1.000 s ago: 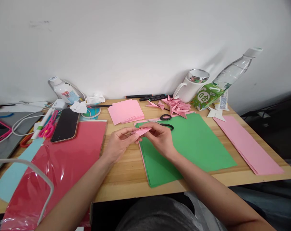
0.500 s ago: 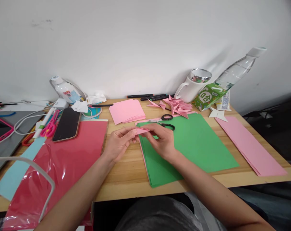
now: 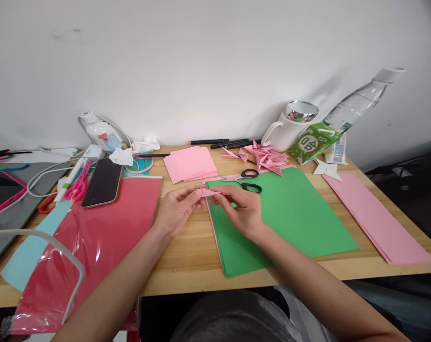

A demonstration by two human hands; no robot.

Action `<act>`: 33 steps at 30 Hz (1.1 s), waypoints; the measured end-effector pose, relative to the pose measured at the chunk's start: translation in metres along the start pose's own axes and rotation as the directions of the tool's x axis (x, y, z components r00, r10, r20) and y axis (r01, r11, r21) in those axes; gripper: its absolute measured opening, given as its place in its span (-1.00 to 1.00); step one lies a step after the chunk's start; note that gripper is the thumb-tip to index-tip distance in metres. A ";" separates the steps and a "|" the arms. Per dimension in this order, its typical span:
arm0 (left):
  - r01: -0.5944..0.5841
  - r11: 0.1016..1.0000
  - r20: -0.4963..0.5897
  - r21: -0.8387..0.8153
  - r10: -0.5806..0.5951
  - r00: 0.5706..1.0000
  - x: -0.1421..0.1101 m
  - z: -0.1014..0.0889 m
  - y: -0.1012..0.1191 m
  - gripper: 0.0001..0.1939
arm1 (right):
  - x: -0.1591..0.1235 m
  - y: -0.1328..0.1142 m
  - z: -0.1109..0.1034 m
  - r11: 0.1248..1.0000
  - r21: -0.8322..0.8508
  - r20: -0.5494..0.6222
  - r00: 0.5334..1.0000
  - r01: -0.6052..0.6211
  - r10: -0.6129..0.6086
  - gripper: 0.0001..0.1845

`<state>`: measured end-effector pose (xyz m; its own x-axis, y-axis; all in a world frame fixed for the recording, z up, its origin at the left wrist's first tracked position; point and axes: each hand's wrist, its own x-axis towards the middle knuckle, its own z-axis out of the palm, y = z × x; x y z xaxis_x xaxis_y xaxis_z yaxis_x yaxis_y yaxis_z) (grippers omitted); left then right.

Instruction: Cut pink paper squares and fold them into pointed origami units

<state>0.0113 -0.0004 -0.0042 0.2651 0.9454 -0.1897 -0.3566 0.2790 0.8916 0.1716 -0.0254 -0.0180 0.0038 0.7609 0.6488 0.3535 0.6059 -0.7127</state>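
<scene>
A small piece of folded pink paper [image 3: 209,192] is pinched between both hands above the table. My left hand [image 3: 180,208] grips its left end, thumb on top. My right hand [image 3: 241,207] holds the right end with thumb and fingers, over the left edge of the green paper sheets [image 3: 286,218]. Fingers cover much of the fold. Just beyond the right hand lie black-handled scissors [image 3: 250,180]. Behind the hands sits a stack of pink paper squares [image 3: 190,164], and to its right a pile of folded pink paper pieces [image 3: 267,156].
Along the wall stand a white mug [image 3: 290,127], a green carton [image 3: 312,142] and a leaning plastic bottle [image 3: 361,104]. Pink strips [image 3: 375,216] lie at right. A phone [image 3: 102,183], pink scissors [image 3: 79,184] and wrapped red paper [image 3: 105,228] are at left. A white cable [image 3: 71,261] arches in front.
The folded pink paper now shows as a narrower sliver between the fingers. My right hand has shifted slightly right. The whole scene has drifted a little to the right in view.
</scene>
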 end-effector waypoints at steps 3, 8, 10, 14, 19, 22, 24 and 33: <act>-0.045 0.998 0.012 0.044 0.045 0.999 0.000 0.000 0.000 -0.70 | 0.000 -0.002 0.001 0.986 0.130 0.032 0.994 -0.108 0.105 -0.81; -0.194 0.972 -0.007 0.131 0.197 0.980 0.001 -0.001 -0.002 -0.79 | 0.002 -0.005 0.000 0.931 0.290 0.033 0.974 -0.223 0.223 -0.80; -0.246 0.955 -0.005 0.165 0.251 0.968 0.000 -0.002 -0.004 -0.81 | 0.002 -0.005 0.000 0.922 0.321 0.037 0.976 -0.216 0.216 -0.81; -0.278 0.924 -0.003 0.263 0.289 0.957 -0.002 -0.002 -0.005 -0.81 | 0.000 -0.001 0.002 0.903 0.357 0.037 0.969 -0.240 0.244 -0.79; -0.316 0.881 0.022 0.352 0.329 0.944 -0.004 0.000 -0.004 -0.79 | -0.001 0.002 0.003 0.883 0.374 0.019 0.954 -0.283 0.298 -0.86; -0.351 0.845 0.035 0.404 0.369 0.929 -0.004 0.001 -0.002 -0.78 | -0.001 0.000 0.002 0.882 0.380 0.016 0.955 -0.279 0.296 -0.88; -0.364 0.821 0.045 0.439 0.385 0.922 -0.004 0.001 0.000 -0.78 | -0.001 -0.001 0.002 0.879 0.387 0.019 0.955 -0.279 0.295 -0.90; -0.354 0.813 -0.004 0.462 0.401 0.916 -0.009 0.004 0.002 -0.77 | -0.001 -0.006 0.001 0.882 0.380 0.005 0.954 -0.280 0.300 -0.92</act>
<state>0.0118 -0.0087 0.0003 0.0962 0.9786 0.1820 0.0301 -0.1856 0.9822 0.1684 -0.0294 -0.0143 0.1053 0.9090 0.4034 -0.0449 0.4096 -0.9112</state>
